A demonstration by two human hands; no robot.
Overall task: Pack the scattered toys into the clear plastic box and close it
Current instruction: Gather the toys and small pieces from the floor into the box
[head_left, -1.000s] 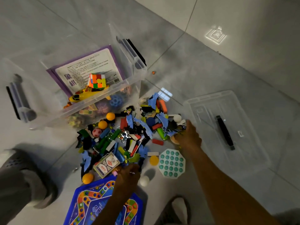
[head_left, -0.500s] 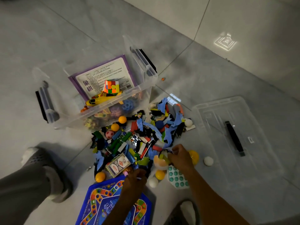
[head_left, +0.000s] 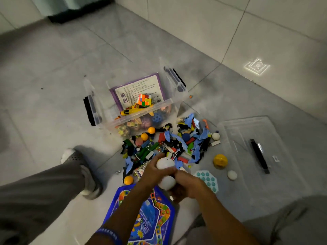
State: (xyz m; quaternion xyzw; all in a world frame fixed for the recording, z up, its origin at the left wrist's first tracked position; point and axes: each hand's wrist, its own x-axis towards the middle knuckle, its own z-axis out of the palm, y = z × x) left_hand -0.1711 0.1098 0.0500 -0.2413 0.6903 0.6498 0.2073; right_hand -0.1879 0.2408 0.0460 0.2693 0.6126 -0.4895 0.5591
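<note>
The clear plastic box (head_left: 113,121) stands open on the floor, holding a purple game box (head_left: 136,85), a colour cube (head_left: 144,99), a yellow toy plane (head_left: 131,111) and other toys. In front of it lies a pile of scattered toys (head_left: 177,144). My two hands meet above the pile's near edge. My left hand (head_left: 150,172) grips a white ball (head_left: 165,163). Just below it, my right hand (head_left: 188,187) holds a second white ball (head_left: 166,182). The clear lid (head_left: 283,174) with its black handle (head_left: 259,156) lies flat to the right.
A yellow ball (head_left: 220,161), two white balls (head_left: 232,175) (head_left: 215,136), a teal bubble pad (head_left: 208,180), orange balls (head_left: 128,180) and a blue board game (head_left: 146,214) lie around the pile. My leg and shoe (head_left: 77,161) are at the left. A wall runs behind.
Both hands have risen off the pile and come together, each with a white ball. A yellow ball and a white ball now lie free near the lid. The view has pulled back.
</note>
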